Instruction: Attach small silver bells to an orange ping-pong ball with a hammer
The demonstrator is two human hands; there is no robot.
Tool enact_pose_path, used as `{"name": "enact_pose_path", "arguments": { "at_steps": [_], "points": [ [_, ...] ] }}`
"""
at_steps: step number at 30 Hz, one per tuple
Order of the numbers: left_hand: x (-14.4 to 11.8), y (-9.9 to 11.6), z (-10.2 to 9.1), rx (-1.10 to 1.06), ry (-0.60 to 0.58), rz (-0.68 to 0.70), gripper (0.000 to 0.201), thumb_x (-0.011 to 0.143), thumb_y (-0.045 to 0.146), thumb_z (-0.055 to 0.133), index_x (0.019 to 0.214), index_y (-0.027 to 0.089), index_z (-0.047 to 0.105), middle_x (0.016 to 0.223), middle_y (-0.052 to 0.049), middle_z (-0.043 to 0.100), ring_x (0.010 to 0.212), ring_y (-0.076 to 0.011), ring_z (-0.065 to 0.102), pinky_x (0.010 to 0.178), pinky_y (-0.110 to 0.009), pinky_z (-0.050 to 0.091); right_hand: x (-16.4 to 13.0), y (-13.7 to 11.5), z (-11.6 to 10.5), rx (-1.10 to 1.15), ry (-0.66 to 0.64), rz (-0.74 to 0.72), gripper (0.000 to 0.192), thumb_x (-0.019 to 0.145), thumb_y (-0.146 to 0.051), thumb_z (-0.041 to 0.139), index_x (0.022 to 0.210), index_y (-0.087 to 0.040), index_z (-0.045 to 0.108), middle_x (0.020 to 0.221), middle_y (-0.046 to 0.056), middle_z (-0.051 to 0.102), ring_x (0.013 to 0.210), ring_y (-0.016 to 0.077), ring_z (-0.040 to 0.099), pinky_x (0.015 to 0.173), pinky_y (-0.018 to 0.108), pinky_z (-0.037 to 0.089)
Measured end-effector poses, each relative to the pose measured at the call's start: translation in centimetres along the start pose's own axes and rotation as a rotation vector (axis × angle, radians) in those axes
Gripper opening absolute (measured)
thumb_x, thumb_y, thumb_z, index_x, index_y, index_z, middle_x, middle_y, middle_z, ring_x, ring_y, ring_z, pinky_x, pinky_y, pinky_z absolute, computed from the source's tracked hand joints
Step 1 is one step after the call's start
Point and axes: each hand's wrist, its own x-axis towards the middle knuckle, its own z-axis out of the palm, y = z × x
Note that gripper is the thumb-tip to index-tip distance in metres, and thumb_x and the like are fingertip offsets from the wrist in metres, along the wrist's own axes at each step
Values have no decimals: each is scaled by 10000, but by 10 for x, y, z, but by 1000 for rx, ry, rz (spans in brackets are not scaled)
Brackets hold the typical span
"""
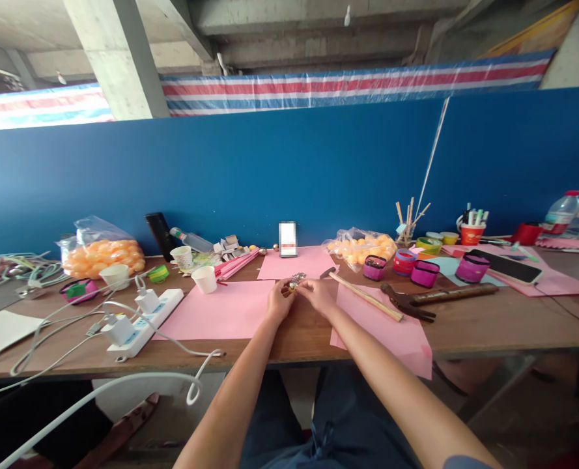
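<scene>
both hands meeting at mid-table, left hand (279, 301) and right hand (317, 294) pinching one small glittery object (297, 279) between fingertips from opposite sides, equally near, above bare wood between pink paper sheets (221, 311).

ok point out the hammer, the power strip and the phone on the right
hammer (436, 298), head view, on the wooden handle
power strip (145, 321), head view, on its white top
phone (507, 266), head view, on the dark screen
</scene>
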Motion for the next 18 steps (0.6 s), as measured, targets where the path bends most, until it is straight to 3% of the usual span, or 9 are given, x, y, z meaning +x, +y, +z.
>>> {"name": "enact_pose_path", "arguments": {
  "at_steps": [18],
  "points": [
    [1, -3, -1, -17, -1, 0, 368, 613, 118, 643, 968, 167, 560, 942, -77, 633, 843, -175, 612, 781, -355, 497, 0, 0, 0, -13, -21, -2, 260, 726, -394, 547, 714, -155, 649, 803, 56, 671, 793, 185, 596, 760, 296, 425]
  ]
}}
